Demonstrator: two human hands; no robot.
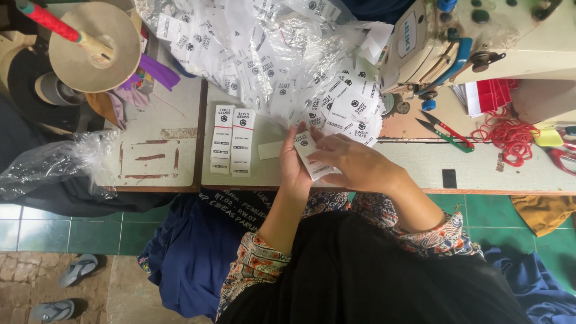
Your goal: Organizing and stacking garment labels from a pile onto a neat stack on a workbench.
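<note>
- Labels [312, 157]: small stack of white woven strips with black print, held over the table's [414, 165] front edge, between both hands.
- Left hand [294, 165]: fingers curled round the stack's left side, gripping it from beneath.
- Right hand [354, 163]: lies over the stack's right end, fingers closed on the strips, thumb side on top.
- Loose pile [348, 108] of the same labels just behind the hands, spilling from a clear plastic bag [240, 42].
- Two neat rows [233, 141] of labels lie flat on the table, left of the hands, apart from them.
- Sewing machine [480, 36] stands at right rear; snips [444, 132] with red and green handles lie in front of it, red rubber bands [510, 135] further right.
- Large thread cone [96, 45] at left rear, on a second table [162, 120].
- Blue cloth [198, 246] lies on the green tiled floor below; grey sandals [78, 270] at lower left.
</note>
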